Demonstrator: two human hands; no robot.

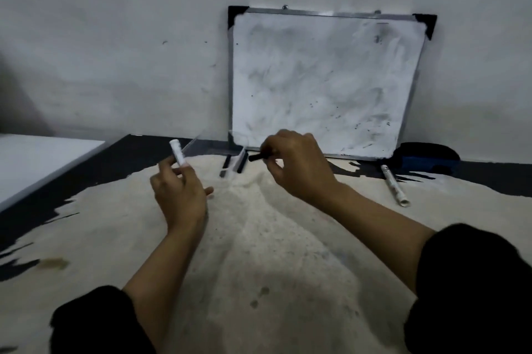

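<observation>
My left hand [180, 191] pinches a white marker body [178, 155] that points up and away from me. To its right, my right hand [296, 165] grips a black marker cap [259, 156] between thumb and fingers, its end sticking out to the left. The two hands are apart, with the cap and marker separated. Behind them a smudged whiteboard [322, 83] with black corners leans against the wall.
A clear marker case [201, 143] and a few black markers [234, 163] lie below the board's left corner. Another white marker [394, 185] and a blue eraser [429, 159] lie at the right. A cream rug [259, 253] covers the dark floor; a white slab [37, 160] sits left.
</observation>
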